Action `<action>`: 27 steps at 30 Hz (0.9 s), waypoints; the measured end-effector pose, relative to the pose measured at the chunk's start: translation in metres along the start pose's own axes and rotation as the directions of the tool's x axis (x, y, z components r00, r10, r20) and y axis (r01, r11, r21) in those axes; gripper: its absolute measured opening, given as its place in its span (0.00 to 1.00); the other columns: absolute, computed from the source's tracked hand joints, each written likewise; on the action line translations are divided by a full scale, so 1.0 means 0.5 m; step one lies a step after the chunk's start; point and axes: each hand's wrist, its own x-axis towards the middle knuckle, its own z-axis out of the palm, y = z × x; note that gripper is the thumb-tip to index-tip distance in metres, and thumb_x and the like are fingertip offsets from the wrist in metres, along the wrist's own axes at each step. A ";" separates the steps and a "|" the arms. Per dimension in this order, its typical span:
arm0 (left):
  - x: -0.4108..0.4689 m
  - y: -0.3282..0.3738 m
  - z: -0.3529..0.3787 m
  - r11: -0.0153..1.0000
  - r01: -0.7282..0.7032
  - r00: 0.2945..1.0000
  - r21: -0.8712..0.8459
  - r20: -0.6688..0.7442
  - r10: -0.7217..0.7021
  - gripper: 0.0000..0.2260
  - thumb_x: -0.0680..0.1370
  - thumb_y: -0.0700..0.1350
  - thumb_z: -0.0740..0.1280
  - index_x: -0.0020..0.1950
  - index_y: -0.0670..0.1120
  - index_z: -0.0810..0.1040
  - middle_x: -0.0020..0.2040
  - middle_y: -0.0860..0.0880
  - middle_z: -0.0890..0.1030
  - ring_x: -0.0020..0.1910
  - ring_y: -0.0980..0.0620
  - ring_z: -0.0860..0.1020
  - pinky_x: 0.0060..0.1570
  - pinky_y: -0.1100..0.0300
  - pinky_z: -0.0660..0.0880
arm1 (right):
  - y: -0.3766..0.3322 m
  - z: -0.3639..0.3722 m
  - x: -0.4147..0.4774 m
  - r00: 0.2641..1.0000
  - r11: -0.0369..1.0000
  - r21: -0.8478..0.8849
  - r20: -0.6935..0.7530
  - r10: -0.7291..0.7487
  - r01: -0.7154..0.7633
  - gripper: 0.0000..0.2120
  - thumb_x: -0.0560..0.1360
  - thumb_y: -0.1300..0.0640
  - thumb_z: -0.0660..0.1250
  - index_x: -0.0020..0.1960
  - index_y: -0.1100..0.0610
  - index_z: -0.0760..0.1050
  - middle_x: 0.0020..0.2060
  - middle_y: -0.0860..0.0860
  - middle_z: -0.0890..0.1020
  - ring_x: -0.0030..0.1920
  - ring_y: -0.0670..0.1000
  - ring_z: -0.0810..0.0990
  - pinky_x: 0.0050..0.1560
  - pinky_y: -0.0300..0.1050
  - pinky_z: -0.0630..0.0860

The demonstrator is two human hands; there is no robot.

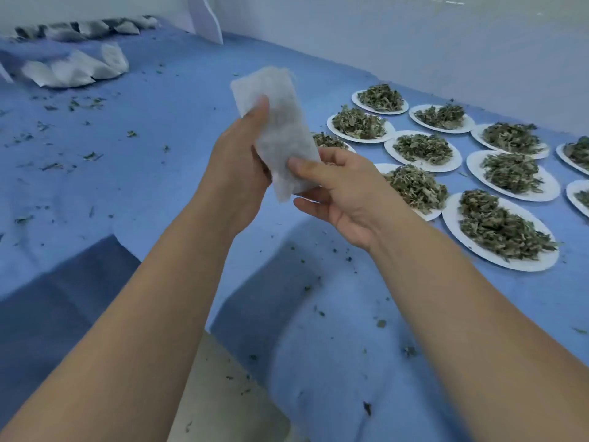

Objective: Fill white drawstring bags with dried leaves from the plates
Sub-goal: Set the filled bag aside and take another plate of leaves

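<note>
A flat white drawstring bag [276,122] is held up in the air over the blue cloth, tilted with its far end toward the upper left. My left hand [237,173] grips its left edge, thumb pressed on the front. My right hand [334,189] pinches the bag's lower right corner between thumb and fingers. To the right, several white plates [459,215] lie on the cloth, each heaped with dried green leaves [500,224].
The blue cloth [159,186] covers the table and is strewn with leaf crumbs. Filled white bags [73,70] lie piled at the far left, more along the back wall [95,28]. A white upright panel [204,17] stands at the back.
</note>
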 end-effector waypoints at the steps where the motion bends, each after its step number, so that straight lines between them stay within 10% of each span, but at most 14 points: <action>1: 0.027 0.000 -0.023 1.000 -0.010 0.998 -0.005 -0.065 0.010 0.21 0.83 0.58 0.59 0.65 0.43 0.77 0.59 0.45 0.84 0.58 0.46 0.83 0.61 0.50 0.77 | 0.002 0.009 0.023 1.000 1.000 0.014 -0.013 -0.003 0.003 0.11 0.74 0.59 0.76 0.54 0.57 0.77 0.41 0.51 0.86 0.37 0.49 0.85 0.38 0.42 0.81; 7: 0.152 -0.059 -0.136 0.969 -0.080 0.824 0.234 -0.531 0.196 0.07 0.82 0.46 0.59 0.47 0.49 0.74 0.53 0.48 0.81 0.49 0.51 0.80 0.61 0.50 0.77 | -0.013 0.069 0.183 0.999 0.999 -0.050 -0.053 0.003 -0.006 0.10 0.74 0.61 0.76 0.51 0.59 0.77 0.45 0.56 0.84 0.39 0.51 0.84 0.40 0.43 0.83; 13: 0.176 -0.091 -0.155 0.890 -0.046 0.805 0.453 -0.511 0.302 0.09 0.77 0.53 0.56 0.47 0.54 0.74 0.45 0.57 0.80 0.51 0.50 0.81 0.57 0.44 0.77 | -0.022 0.169 0.385 0.996 0.986 -0.169 -0.082 -0.025 0.011 0.06 0.75 0.69 0.71 0.49 0.63 0.75 0.44 0.57 0.78 0.38 0.51 0.80 0.36 0.41 0.83; 19: 0.182 -0.099 -0.164 0.808 -0.018 0.816 0.589 -0.459 0.352 0.07 0.81 0.49 0.57 0.53 0.51 0.74 0.42 0.59 0.78 0.43 0.64 0.77 0.37 0.72 0.68 | 0.030 0.221 0.511 0.989 0.859 -0.504 -0.150 0.011 -0.086 0.05 0.73 0.68 0.69 0.42 0.63 0.74 0.36 0.58 0.81 0.29 0.54 0.81 0.32 0.45 0.81; 24: 0.182 -0.102 -0.160 0.778 0.003 0.838 0.628 -0.426 0.341 0.08 0.82 0.48 0.57 0.52 0.50 0.74 0.41 0.58 0.78 0.40 0.64 0.75 0.33 0.71 0.66 | 0.032 0.213 0.524 0.984 0.775 -0.626 -0.177 -0.035 -0.085 0.04 0.70 0.64 0.68 0.39 0.60 0.73 0.20 0.53 0.78 0.19 0.52 0.74 0.24 0.38 0.70; 27: 0.185 -0.101 -0.159 0.762 0.020 0.839 0.647 -0.426 0.339 0.08 0.81 0.48 0.57 0.52 0.50 0.75 0.41 0.57 0.78 0.39 0.64 0.75 0.32 0.69 0.66 | 0.023 0.199 0.501 0.988 0.773 -0.633 -0.139 -0.074 -0.031 0.07 0.71 0.60 0.70 0.40 0.58 0.72 0.28 0.54 0.81 0.22 0.51 0.79 0.24 0.37 0.69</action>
